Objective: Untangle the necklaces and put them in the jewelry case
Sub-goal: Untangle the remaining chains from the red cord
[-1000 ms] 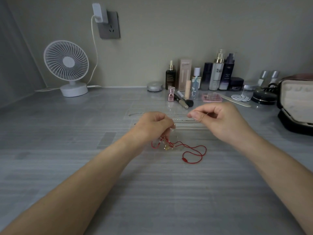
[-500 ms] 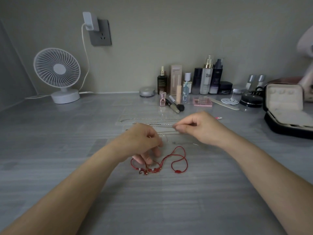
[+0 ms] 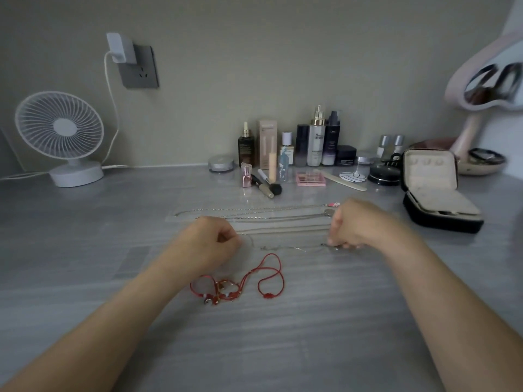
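Necklaces (image 3: 268, 217) lie at the middle of the grey surface (image 3: 99, 230), with other items ranged behind them along the wall. A white desk fan (image 3: 59, 128) stands at far left, its cable running up to a charger (image 3: 120, 48) in the wall socket. A row of cosmetic bottles (image 3: 317, 142) stands at centre rear, and in front of it lie a makeup brush (image 3: 268, 187), a pink palette (image 3: 310, 178) and a nail file (image 3: 345, 181). A mirror (image 3: 492, 86) on a stand occupies the far right corner. The jewelry case (image 3: 441, 190) sits open at right, lid upright, cream lining exposed, well apart from the chains; nothing lies between it and them. Several silver chains are stretched straight, side by side, running left to right. Nearer the person, a thin silver chain (image 3: 285, 247) spans between the hands. The left hand (image 3: 209, 241) has its fingers curled and pinching one end. The right hand (image 3: 353, 224) is blurred, fingers curled down and pinching the other end at the surface. A red cord necklace (image 3: 254, 278) lies nearest the person, just beside the left wrist, looped and bunched, with small beads knotted into it at its left side.
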The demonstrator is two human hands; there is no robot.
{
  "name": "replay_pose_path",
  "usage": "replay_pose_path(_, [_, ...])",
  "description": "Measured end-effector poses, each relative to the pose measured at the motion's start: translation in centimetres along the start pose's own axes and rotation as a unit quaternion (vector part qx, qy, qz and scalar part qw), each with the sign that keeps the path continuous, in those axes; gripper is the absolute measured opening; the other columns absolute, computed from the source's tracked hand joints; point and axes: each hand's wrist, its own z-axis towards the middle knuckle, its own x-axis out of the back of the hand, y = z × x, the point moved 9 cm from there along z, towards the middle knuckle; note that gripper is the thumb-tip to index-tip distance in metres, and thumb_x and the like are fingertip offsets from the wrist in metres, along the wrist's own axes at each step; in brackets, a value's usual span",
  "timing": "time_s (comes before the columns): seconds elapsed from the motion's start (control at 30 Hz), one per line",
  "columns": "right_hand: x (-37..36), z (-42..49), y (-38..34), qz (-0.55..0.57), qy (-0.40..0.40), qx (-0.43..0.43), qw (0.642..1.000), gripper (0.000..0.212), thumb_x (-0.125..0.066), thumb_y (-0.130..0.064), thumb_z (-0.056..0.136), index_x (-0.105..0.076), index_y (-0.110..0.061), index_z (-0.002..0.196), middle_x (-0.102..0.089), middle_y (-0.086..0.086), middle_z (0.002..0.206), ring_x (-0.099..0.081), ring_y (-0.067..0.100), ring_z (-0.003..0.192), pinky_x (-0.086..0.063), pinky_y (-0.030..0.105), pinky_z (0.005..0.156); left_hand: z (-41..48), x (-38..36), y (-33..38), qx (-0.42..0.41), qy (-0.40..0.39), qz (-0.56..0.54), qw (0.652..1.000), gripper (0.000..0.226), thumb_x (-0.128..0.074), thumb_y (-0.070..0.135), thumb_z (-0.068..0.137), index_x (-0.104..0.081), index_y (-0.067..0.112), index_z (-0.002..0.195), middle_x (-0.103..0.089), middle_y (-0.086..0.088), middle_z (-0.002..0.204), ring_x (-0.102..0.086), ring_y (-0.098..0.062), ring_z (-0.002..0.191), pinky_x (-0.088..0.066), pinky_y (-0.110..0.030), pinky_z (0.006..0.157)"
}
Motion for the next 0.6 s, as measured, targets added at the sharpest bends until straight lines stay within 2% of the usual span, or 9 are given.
replay_pose_path(0.07, [-0.2,-0.1,-0.4,-0.023,0.01,0.014,1.0,0.022,-0.07,-0.022,0.078,-0.068,-0.009,0.096,-0.071,0.008,0.094,-0.065,0.023,0.084,-0.051,0.027,0.074,0.0,-0.1,0.2,-0.011,0.01,-0.011,1.0,0.015,-0.06,0.029,0.085,-0.063,0.024,0.071,-0.061,0.01,0.068,-0.054,-0.006,0.063,-0.043,-0.022,0.058])
replay_pose_path(0.13, [-0.5,-0.1,-1.1,-0.041,0.014,0.041,0.998,0.02,-0.064,-0.018,0.081,-0.066,-0.007,0.097,-0.068,0.009,0.1,-0.063,0.024,0.091,-0.049,0.026,0.073,0.1,-0.3,0.4,-0.025,0.016,-0.02,0.999,0.017,-0.061,0.03,0.085,-0.061,0.028,0.068,-0.061,0.012,0.067,-0.056,-0.007,0.064,-0.044,-0.023,0.061])
replay_pose_path(0.23, [-0.6,-0.3,-2.0,-0.056,0.018,0.085,0.995,0.012,-0.055,-0.016,0.084,-0.065,-0.01,0.084,-0.066,0.01,0.097,-0.06,0.023,0.085,-0.042,0.021,0.064,-0.1,-0.4,1.0,-0.046,0.033,-0.038,0.998,0.02,-0.061,0.029,0.085,-0.057,0.034,0.066,-0.058,0.015,0.067,-0.054,-0.003,0.064,-0.04,-0.019,0.059])
replay_pose_path(0.3, [0.0,-0.5,-2.4,-0.034,0.034,0.107,0.993,0.011,-0.058,-0.017,0.082,-0.064,-0.017,0.073,-0.066,0.003,0.085,-0.06,0.019,0.078,-0.04,0.021,0.057,-0.3,-0.2,1.7,-0.061,0.042,-0.067,0.995,0.02,-0.06,0.027,0.086,-0.057,0.037,0.069,-0.059,0.016,0.072,-0.054,0.0,0.067,-0.039,-0.016,0.06])
replay_pose_path(0.4, [1.0,-1.0,-3.7,0.094,0.048,0.171,0.98,0.008,-0.063,-0.016,0.083,-0.065,-0.019,0.076,-0.065,-0.007,0.067,-0.06,0.008,0.066,-0.041,0.021,0.056,-0.3,0.0,2.6,-0.08,0.056,-0.138,0.986,0.018,-0.06,0.022,0.087,-0.059,0.037,0.077,-0.063,0.017,0.08,-0.057,0.002,0.074,-0.042,-0.008,0.065])
replay_pose_path(0.47, [1.5,-2.0,-5.2,0.224,0.036,0.228,0.947,0.008,-0.064,-0.013,0.084,-0.064,-0.02,0.081,-0.064,-0.007,0.067,-0.061,0.003,0.061,-0.046,0.018,0.059,-0.2,-0.6,3.0,-0.071,0.039,-0.182,0.98,0.013,-0.059,0.021,0.088,-0.063,0.029,0.096,-0.067,0.014,0.093,-0.059,0.004,0.084,-0.043,-0.003,0.072])
replay_pose_path(0.53, [2.0,-3.3,-6.9,0.291,0.028,0.282,0.914,0.015,-0.064,-0.009,0.084,-0.064,-0.023,0.079,-0.064,-0.007,0.065,-0.061,-0.001,0.057,-0.048,0.012,0.056,-0.2,-1.8,3.4,-0.059,-0.008,-0.231,0.971,0.031,-0.058,0.019,0.089,-0.056,0.019,0.119,-0.066,0.007,0.112,-0.06,-0.001,0.1,-0.045,-0.01,0.084])
replay_pose_path(0.6, [2.0,-4.2,-8.4,0.313,0.03,0.318,0.895,0.02,-0.064,-0.006,0.083,-0.064,-0.025,0.075,-0.063,-0.007,0.06,-0.06,-0.003,0.054,-0.046,0.009,0.054,-0.5,-2.6,4.3,-0.064,-0.058,-0.313,0.946,0.034,-0.057,0.013,0.089,-0.052,0.015,0.123,-0.064,0.002,0.117,-0.06,-0.005,0.105,-0.047,-0.015,0.088])
